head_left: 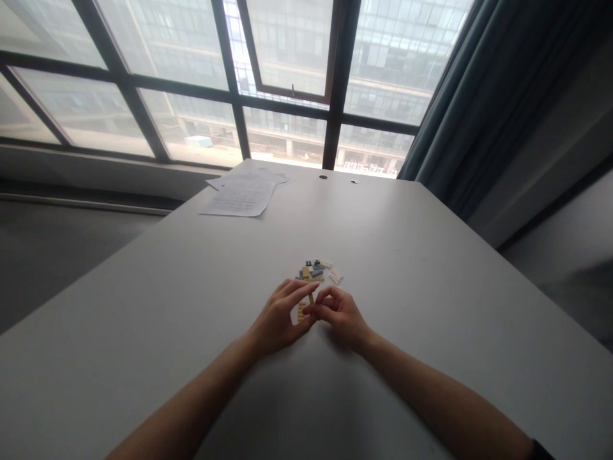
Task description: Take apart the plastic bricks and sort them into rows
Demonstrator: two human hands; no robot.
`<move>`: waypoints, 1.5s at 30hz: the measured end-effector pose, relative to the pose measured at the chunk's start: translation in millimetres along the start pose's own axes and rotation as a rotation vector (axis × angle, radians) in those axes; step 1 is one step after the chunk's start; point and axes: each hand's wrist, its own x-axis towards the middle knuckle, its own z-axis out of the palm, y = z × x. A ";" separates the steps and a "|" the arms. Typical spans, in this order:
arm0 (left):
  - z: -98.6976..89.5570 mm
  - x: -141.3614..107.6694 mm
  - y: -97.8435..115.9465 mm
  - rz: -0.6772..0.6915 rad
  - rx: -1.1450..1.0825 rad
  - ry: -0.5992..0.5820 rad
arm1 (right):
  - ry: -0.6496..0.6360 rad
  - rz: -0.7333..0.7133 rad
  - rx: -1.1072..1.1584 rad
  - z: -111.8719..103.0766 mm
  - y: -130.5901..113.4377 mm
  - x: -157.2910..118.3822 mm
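Note:
Between my two hands is a narrow yellow building brick [311,298], standing on end just above the table. My left hand [278,321] grips it with the index finger at its top and the thumb near its lower end. My right hand [343,318] is closed, its thumb and fingertips pinched at the brick's lower part; whether a smaller piece is also in that pinch is hidden. Another yellow studded brick [301,311] shows through the gap between my left thumb and index finger. Just beyond my fingers lies a small pile of grey, yellow, black and white bricks [317,273].
A white table [383,255] stretches to the windows. Printed papers [239,195] lie at its far left. Two small round items or holes [323,177] are near the far edge. A dark curtain [454,96] hangs at the right.

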 end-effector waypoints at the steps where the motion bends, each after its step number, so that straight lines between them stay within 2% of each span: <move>1: 0.1 0.1 -0.3 -0.005 0.008 0.011 | 0.003 0.005 0.006 0.1 -0.5 -0.2; 9: -1.9 0.5 -1.8 0.002 0.081 0.096 | 0.025 -0.033 -0.056 -2.3 -0.3 0.1; 23: -1.6 -0.9 -4.2 0.028 0.111 0.063 | 0.073 -0.013 0.035 -3.9 1.7 0.8; 32: -2.8 -1.4 -4.9 0.032 0.122 0.036 | 0.107 -0.002 -0.001 -3.9 -0.4 0.3; 45: -2.2 -1.4 -4.2 0.042 0.103 0.042 | 0.025 -0.022 -0.044 -5.7 5.3 0.2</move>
